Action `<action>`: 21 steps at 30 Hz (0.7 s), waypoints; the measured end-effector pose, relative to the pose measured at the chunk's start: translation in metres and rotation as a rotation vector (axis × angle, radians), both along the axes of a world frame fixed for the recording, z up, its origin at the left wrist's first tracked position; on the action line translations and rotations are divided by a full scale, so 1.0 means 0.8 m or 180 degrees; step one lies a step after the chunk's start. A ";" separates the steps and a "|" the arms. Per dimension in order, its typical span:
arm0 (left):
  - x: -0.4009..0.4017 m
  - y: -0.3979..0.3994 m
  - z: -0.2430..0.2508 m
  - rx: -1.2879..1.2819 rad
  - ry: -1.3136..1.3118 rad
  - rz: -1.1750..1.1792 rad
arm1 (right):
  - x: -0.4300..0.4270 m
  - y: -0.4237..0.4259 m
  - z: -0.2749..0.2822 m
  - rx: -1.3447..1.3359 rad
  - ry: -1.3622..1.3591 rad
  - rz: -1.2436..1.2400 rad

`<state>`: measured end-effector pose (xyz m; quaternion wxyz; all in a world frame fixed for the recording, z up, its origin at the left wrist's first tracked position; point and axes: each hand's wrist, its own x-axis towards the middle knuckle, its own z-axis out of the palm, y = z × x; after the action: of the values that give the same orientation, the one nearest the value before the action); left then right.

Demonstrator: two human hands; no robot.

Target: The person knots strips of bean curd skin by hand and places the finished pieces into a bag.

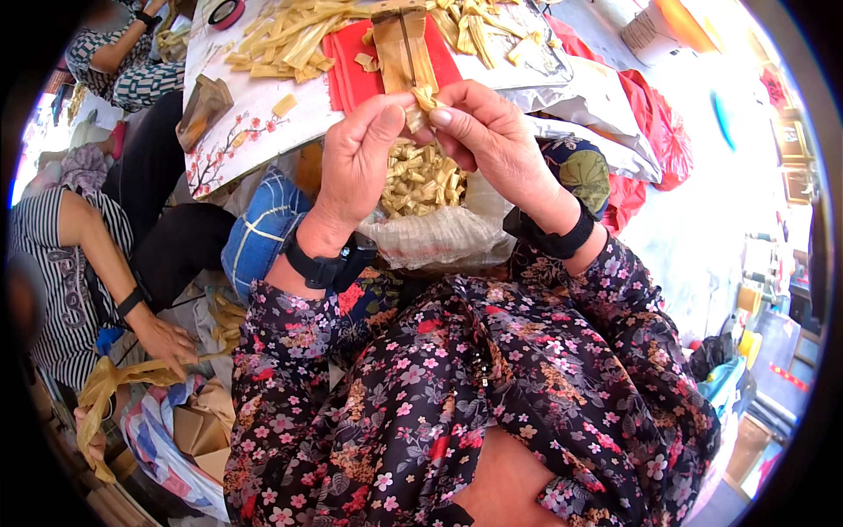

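A knotted yellowish strip (427, 99), which looks like bean curd skin, is pinched between both hands. My left hand (359, 151) grips its left side with thumb and forefinger. On the right side, my right hand (490, 135) holds it with thumb and fingertips. Just beyond lies a wooden block with a lengthwise slot (397, 56), resting on a red cloth (339, 66). Below my hands, many similar small knots (421, 181) fill a woven sack (438, 237) in front of my lap.
Loose strips (296, 33) are heaped on the flower-printed table (257, 138), left of the block. More strips (475, 36) lie right of it on a tray. A wooden piece (205, 109) sits at the left edge. At left, a co-worker's hand (161, 342) is near a long yellow sheet (99, 395).
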<state>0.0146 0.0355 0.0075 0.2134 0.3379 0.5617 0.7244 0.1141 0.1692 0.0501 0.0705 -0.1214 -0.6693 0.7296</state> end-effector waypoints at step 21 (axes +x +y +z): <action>-0.002 0.001 0.006 -0.1190 0.3343 0.0605 | 0.003 0.014 -0.030 0.0300 -0.0372 0.0100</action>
<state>0.0127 0.0361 0.0121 -0.1047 0.5573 0.7392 0.3633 0.1167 0.1803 0.0261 0.0255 -0.1498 -0.7077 0.6900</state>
